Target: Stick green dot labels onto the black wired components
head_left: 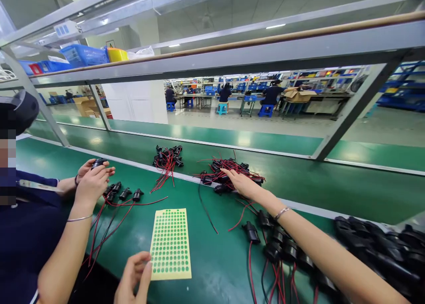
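My left hand is at the lower left edge of a pale yellow sheet of round green stickers, which lies flat on the green table. Its fingers are loosely bent, with the thumb apart from them. My right hand reaches out over a heap of black connector-like parts with red and black wires. Its fingers are stretched out on top of the heap, and some fingertips are hidden. Under my right forearm lie several more black wired parts, their wires trailing to the front edge.
At the left a co-worker's hands hold a black part, above several wired parts. A smaller wired pile lies farther back. Black parts crowd the right side. A metal shelf frame spans overhead, with a blue basket on it.
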Available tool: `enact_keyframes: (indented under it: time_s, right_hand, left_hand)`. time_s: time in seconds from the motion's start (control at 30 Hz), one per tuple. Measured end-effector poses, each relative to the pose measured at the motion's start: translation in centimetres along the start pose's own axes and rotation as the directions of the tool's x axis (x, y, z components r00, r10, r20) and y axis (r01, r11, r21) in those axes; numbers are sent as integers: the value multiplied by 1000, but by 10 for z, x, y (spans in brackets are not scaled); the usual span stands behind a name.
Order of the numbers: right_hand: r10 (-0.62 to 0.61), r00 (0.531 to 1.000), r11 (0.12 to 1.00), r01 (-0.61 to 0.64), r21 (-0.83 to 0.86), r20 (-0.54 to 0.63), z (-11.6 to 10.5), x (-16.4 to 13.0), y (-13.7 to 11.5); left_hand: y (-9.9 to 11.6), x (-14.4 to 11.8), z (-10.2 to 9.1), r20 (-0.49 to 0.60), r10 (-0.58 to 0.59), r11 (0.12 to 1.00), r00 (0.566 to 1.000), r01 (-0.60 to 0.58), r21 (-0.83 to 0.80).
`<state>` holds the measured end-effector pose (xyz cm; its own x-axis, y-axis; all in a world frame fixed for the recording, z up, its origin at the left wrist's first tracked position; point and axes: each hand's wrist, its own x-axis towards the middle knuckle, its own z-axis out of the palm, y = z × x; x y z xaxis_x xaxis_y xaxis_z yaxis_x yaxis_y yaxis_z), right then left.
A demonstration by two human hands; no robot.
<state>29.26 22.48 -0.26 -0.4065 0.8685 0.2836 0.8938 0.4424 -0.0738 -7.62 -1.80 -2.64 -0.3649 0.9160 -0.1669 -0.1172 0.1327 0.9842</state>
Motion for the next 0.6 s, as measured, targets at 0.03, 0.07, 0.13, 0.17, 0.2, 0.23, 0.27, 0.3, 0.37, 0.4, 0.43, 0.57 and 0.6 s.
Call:
enact_keyframes:
  time_s: [0.03, 0.07, 0.13, 0.17, 0.2, 0.23, 0.27, 0.3, 0.37, 0.4, 0.43, 0.57, 0.6]
  right_hand:
    - [-23, 1000, 1000, 23, 6, 12, -3, 0, 2]
    - [-50, 999, 999, 50, 14, 18, -6, -1, 1]
    - [-113, 994, 993, 112, 32, 13, -15, -2, -9]
    - [-147, 989, 988, 146, 40, 4, -21, -4, -17]
    - [-182, 983, 982, 182, 46, -9, -28, -7, -27]
    - [-219, 975, 974, 220, 52, -24, -35, -12, -39]
    - [-260, 965, 964, 262, 56, -39, -43, -19, -53]
    - [-304, 951, 950, 307, 59, -54, -50, -28, -68]
    - [-401, 913, 912, 406, 61, -76, -62, -53, -101]
    - [-450, 889, 888, 456, 61, -83, -67, -66, -118]
    - [-490, 867, 867, 495, 58, -92, -72, -80, -134]
    - [-632, 754, 761, 647, 39, -178, -83, -124, -185]
    - [-634, 743, 750, 658, 61, -216, -86, -130, -193]
  left_hand:
    - [0, 1, 11, 46, -32, 999, 998, 34, -41]
    - [-1, 3, 23, 98, -67, 994, 993, 75, -80]
    - [-2, 8, 49, 221, -147, 973, 964, 182, -145]
    - [-1, 12, 63, 290, -190, 955, 938, 246, -169]
    - [0, 15, 77, 365, -235, 930, 901, 317, -184]
    - [1, 19, 91, 440, -278, 899, 854, 392, -194]
    - [4, 23, 104, 507, -312, 862, 803, 464, -203]
    - [7, 27, 115, 561, -335, 823, 757, 525, -218]
    - [16, 32, 131, 623, -338, 750, 706, 602, -275]
    - [20, 33, 134, 634, -325, 722, 702, 617, -314]
    - [23, 33, 134, 636, -308, 699, 708, 622, -353]
    - [29, 19, 117, 639, -234, 655, 733, 605, -454]
    - [29, 14, 111, 641, -193, 646, 743, 588, -487]
